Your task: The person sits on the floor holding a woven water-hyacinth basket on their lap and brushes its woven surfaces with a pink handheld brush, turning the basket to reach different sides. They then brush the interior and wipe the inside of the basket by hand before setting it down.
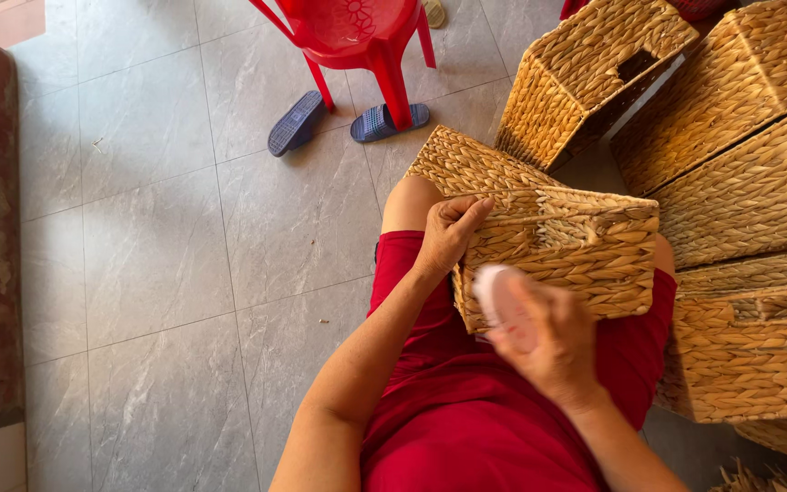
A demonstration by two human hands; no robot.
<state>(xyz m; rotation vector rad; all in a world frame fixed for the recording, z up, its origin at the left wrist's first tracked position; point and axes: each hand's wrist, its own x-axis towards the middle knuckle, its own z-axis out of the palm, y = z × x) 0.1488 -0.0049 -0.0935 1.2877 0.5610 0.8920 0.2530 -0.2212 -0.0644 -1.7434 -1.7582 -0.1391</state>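
Woven basket (576, 246) (on lap) between left hand (448, 232), right hand (544, 342)

Your left hand (448, 239) is sitting just right of centre, its forearm running up from seven o'clock toward one o'clock with the elbow bent low in the frame. The wrist is flexing slightly and the fingers (471, 211) are curling over toward three o'clock, thumb tucked below. Your right hand (544, 342) is hovering lower, at about five o'clock from the left, blurred, fingers loosely closing, its forearm slanting down toward five o'clock.
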